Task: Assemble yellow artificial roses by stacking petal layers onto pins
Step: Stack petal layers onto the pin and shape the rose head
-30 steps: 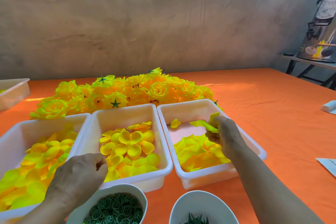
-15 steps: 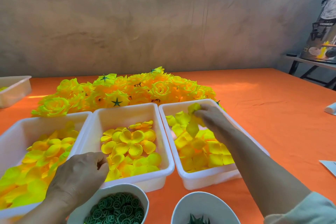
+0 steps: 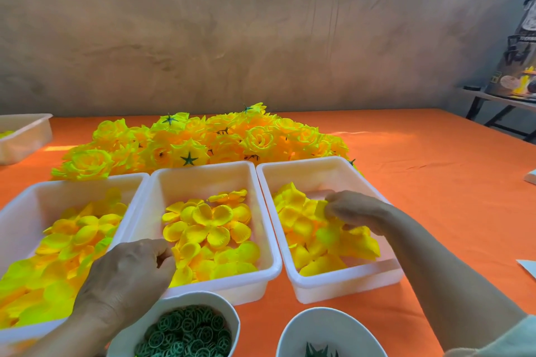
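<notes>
Step in hand is petal pick-up: my right grip (image 3: pixel 359 211) pinches into the loose yellow fabric petal layers (image 3: pixel 304 229) in the white plastic tray (image 3: pixel 319 174) at 1 o'clock on the orange counter (image 3: pixel 435 182). The next move calls for lifting one layer clear. Half a second ago this grip hung higher at the tray's far rim. The left grip (image 3: pixel 130 278), curled at 11 o'clock, is unmoved, and I cannot tell what it holds.

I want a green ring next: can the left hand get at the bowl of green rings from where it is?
Probably yes. The left hand sits right at the bowl's far rim, the green rings lie uncovered, and nothing stands between them.
</notes>
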Available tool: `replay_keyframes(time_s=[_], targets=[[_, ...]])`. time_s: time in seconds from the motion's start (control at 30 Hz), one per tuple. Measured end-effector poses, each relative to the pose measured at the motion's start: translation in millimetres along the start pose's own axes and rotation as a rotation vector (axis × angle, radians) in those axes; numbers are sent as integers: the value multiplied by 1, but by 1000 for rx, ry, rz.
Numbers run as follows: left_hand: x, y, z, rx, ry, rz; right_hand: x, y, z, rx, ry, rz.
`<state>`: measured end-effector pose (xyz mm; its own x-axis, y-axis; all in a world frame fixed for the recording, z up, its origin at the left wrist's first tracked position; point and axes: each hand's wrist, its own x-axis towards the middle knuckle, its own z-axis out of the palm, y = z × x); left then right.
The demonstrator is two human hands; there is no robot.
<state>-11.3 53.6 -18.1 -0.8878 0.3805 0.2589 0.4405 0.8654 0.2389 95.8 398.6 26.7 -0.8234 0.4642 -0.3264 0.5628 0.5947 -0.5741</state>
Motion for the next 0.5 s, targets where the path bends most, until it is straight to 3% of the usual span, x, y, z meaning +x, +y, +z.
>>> replay_keyframes(time_s=[0.17,0.23,0.33,0.5], targets=[[1,-2,0,10,6,16,15,2,-11,296,421,-104],[2,-2,0,13,8,20,11,5,-14,473,506,-99],[2,-3,3,29,12,28,-3,5,-11,708,457,-128],[3,-4,8,21,23,16,-31,-16,14,847,288,-212]])
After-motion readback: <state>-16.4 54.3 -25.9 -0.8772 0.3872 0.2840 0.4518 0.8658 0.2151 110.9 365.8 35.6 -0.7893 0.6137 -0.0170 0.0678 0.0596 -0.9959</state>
